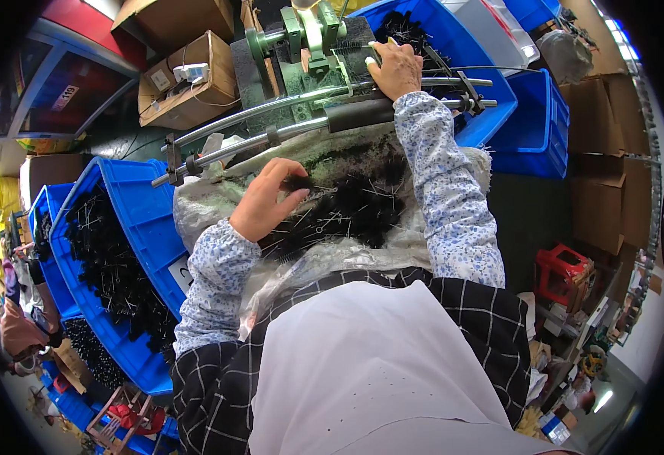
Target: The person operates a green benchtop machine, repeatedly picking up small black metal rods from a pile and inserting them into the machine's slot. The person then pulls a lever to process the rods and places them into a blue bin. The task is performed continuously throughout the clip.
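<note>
Black-bristled wire brushes (358, 208) lie in a loose heap on a pale plastic sheet in front of me, their thin metal stems pointing many ways. Over the heap's left side is my left hand (267, 199), thumb and fingers apart, dark bristles just beside the fingertips. At the green machine (315, 45), my right hand (398, 68) pinches the end of a slim black-bristled wire brush (352, 45) lying close to the machine's head. Part of that grip is hidden by the fingers. Two metal rails (294, 129) with a dark sleeve cross between the heap and the machine.
On my left stands a blue crate (146, 235) full of black brushes. Another blue bin (472, 64) with black brushes is beyond my right hand, a blue crate (537, 129) beside it. An open cardboard box (188, 80) sits left of the machine. A red plastic stool-like object (563, 273) is at right.
</note>
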`<control>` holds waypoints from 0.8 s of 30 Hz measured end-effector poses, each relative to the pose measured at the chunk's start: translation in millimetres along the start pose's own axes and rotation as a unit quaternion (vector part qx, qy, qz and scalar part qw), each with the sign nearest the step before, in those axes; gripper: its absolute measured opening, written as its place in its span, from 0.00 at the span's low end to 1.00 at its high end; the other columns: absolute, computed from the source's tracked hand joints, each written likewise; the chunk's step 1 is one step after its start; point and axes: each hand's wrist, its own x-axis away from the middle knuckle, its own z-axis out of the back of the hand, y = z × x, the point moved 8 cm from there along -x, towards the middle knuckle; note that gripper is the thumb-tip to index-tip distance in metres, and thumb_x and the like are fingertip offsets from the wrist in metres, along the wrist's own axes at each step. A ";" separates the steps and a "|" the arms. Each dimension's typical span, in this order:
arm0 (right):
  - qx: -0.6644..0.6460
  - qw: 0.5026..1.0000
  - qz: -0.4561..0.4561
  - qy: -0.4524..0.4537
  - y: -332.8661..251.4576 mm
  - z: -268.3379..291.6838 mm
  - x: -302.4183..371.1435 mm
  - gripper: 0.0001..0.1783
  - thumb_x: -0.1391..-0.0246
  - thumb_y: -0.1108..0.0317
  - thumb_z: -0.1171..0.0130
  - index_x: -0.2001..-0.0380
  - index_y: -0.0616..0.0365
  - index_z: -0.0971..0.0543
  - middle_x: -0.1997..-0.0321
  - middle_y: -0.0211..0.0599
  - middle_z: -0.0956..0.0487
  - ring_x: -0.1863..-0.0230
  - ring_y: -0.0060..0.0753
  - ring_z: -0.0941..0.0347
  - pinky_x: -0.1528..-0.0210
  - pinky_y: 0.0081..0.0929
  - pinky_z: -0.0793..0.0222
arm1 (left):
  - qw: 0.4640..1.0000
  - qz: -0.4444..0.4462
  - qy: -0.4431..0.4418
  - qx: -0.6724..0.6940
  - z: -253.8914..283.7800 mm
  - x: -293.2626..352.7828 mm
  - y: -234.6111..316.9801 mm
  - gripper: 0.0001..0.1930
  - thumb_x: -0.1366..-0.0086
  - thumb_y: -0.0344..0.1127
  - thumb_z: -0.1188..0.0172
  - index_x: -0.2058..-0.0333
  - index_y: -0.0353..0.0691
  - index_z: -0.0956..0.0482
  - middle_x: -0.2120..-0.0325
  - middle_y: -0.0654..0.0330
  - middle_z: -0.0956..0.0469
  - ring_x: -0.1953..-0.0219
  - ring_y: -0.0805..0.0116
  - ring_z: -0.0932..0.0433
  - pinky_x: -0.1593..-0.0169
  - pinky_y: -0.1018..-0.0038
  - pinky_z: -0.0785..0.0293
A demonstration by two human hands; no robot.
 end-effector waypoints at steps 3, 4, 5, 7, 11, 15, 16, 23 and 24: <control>-0.020 1.000 -0.003 0.011 -18.5 -1.9 -0.3 0.19 0.58 0.59 0.41 0.59 0.49 0.22 0.64 0.30 0.21 0.56 0.37 0.31 0.55 0.38 0.39 | 1.000 -0.002 0.018 0.006 8.9 0.0 9.1 0.14 0.46 0.28 0.37 0.61 0.38 0.30 0.66 0.62 0.29 0.66 0.72 0.32 0.61 0.78 0.33; -0.026 1.000 -0.001 0.012 -26.6 -3.5 -0.6 0.17 0.58 0.60 0.41 0.62 0.50 0.22 0.64 0.31 0.21 0.57 0.38 0.30 0.56 0.39 0.38 | 1.000 -0.004 0.021 0.005 11.1 -0.4 12.3 0.14 0.46 0.28 0.37 0.61 0.38 0.30 0.67 0.63 0.30 0.67 0.72 0.33 0.61 0.78 0.34; -0.032 0.999 0.004 0.015 -35.6 -4.8 -0.8 0.16 0.57 0.60 0.42 0.63 0.51 0.22 0.64 0.32 0.21 0.57 0.39 0.30 0.56 0.40 0.38 | 1.000 -0.005 0.022 0.005 12.1 -0.9 15.1 0.14 0.46 0.28 0.38 0.61 0.38 0.30 0.66 0.62 0.30 0.66 0.71 0.31 0.60 0.77 0.32; -0.045 0.998 0.021 0.029 -54.3 -5.9 -1.9 0.13 0.56 0.62 0.44 0.65 0.53 0.23 0.65 0.34 0.21 0.57 0.40 0.30 0.56 0.42 0.38 | 1.000 -0.010 0.022 0.005 12.8 -2.5 20.5 0.13 0.46 0.28 0.38 0.62 0.36 0.29 0.64 0.59 0.30 0.66 0.69 0.28 0.60 0.76 0.29; -0.017 1.000 0.019 -0.013 -77.2 -13.8 -3.1 0.19 0.55 0.59 0.45 0.57 0.50 0.23 0.61 0.38 0.22 0.49 0.43 0.33 0.51 0.42 0.40 | 0.999 -0.012 0.031 -0.001 13.7 -4.0 23.6 0.13 0.46 0.27 0.38 0.62 0.37 0.29 0.65 0.60 0.30 0.66 0.70 0.29 0.60 0.77 0.31; -0.027 0.999 0.007 -0.020 -60.8 -2.2 -3.2 0.13 0.53 0.61 0.46 0.64 0.52 0.23 0.65 0.36 0.20 0.49 0.41 0.32 0.52 0.42 0.39 | 0.997 -0.033 0.071 -0.016 28.0 1.6 27.6 0.14 0.47 0.27 0.37 0.62 0.38 0.29 0.66 0.63 0.29 0.65 0.72 0.32 0.60 0.78 0.34; -0.012 1.000 0.010 -0.004 -48.8 -1.5 -2.1 0.15 0.55 0.61 0.45 0.62 0.51 0.22 0.63 0.34 0.20 0.49 0.42 0.32 0.52 0.42 0.40 | 0.995 -0.042 0.084 -0.028 33.2 4.2 26.4 0.14 0.47 0.27 0.37 0.62 0.38 0.29 0.66 0.62 0.29 0.64 0.72 0.31 0.60 0.78 0.34; 0.014 0.999 -0.003 -0.051 20.5 -9.9 -17.4 0.13 0.51 0.58 0.48 0.62 0.42 0.21 0.66 0.35 0.22 0.60 0.44 0.27 0.58 0.43 0.33 | 0.990 -0.026 0.140 0.018 48.1 12.2 1.1 0.14 0.46 0.25 0.39 0.59 0.36 0.29 0.61 0.59 0.28 0.60 0.71 0.28 0.57 0.78 0.31; 0.028 0.999 0.014 -0.043 23.9 -7.2 -23.6 0.12 0.50 0.57 0.49 0.63 0.41 0.21 0.66 0.36 0.22 0.62 0.44 0.27 0.60 0.43 0.31 | 0.987 -0.022 0.153 0.032 48.0 10.6 -2.4 0.15 0.47 0.26 0.38 0.59 0.37 0.28 0.62 0.58 0.26 0.60 0.68 0.26 0.57 0.76 0.30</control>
